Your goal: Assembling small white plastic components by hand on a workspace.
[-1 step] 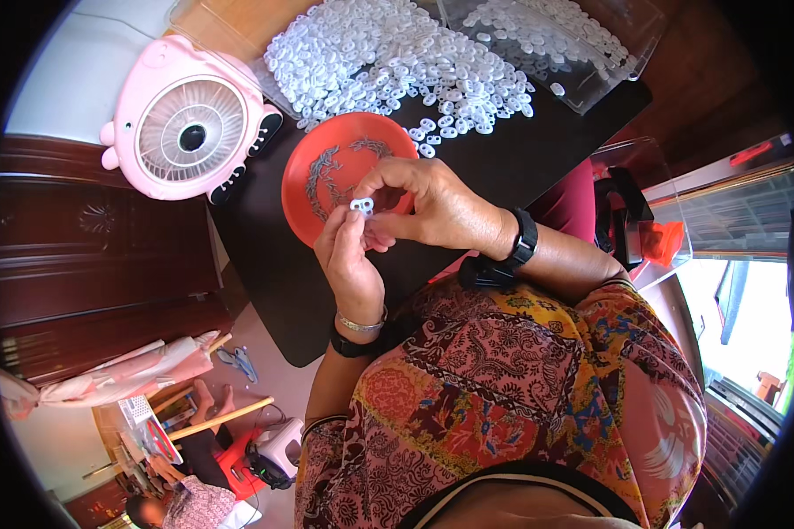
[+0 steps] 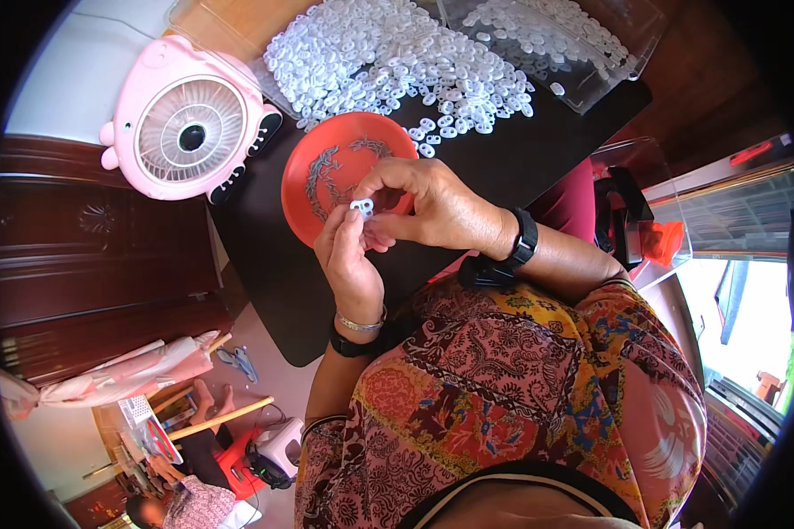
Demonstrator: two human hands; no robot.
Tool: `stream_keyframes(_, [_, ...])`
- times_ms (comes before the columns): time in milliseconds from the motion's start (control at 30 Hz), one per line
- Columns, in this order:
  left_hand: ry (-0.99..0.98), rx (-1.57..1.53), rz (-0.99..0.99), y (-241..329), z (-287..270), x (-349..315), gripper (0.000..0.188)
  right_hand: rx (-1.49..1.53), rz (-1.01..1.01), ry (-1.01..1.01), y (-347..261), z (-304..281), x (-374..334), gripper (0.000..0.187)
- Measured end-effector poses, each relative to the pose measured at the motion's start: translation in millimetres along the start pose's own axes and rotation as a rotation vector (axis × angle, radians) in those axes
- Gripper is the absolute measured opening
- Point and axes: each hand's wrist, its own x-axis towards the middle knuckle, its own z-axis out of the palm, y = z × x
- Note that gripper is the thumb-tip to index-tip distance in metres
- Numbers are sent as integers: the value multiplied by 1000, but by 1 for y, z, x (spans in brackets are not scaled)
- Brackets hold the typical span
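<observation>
A small white oval plastic piece with two holes [image 2: 362, 208] is pinched between the thumb and fingers of my left hand [image 2: 355, 269]. My right hand [image 2: 441, 207] curls over it from the right, its fingertips bent in close to the piece. Whatever those right fingers grip, if anything, is too small or hidden to make out. Both hands are above the near right part of an orange-red round dish [image 2: 295, 189]. Small thin grey metal pieces, like screws or pins, lie in the dish [image 2: 323, 167], partly covered by my hands.
The dish rests on a black table [image 2: 265, 282]. Behind it spreads a heap of similar white pieces [image 2: 370, 62], with more in a clear bin [image 2: 582, 66] at the back right. A pink fan [image 2: 194, 132] stands left. Another person [image 2: 198, 502] sits at lower left.
</observation>
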Motion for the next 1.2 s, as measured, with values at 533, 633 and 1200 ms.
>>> stream_keyframes(533, [38, 42, 6, -6, -1, 1, 29, -381, -225, 35, -1, 7, 0, 31])
stream_keyframes(633, [-13, -11, 26, -5, -6, 1, 26, -348, -238, 22, -4, 6, 0, 28])
stream_keyframes(1200, [-1, 32, 102, 2, 1, -4, 27, -388, -244, -84, -10, 1, 8, 15])
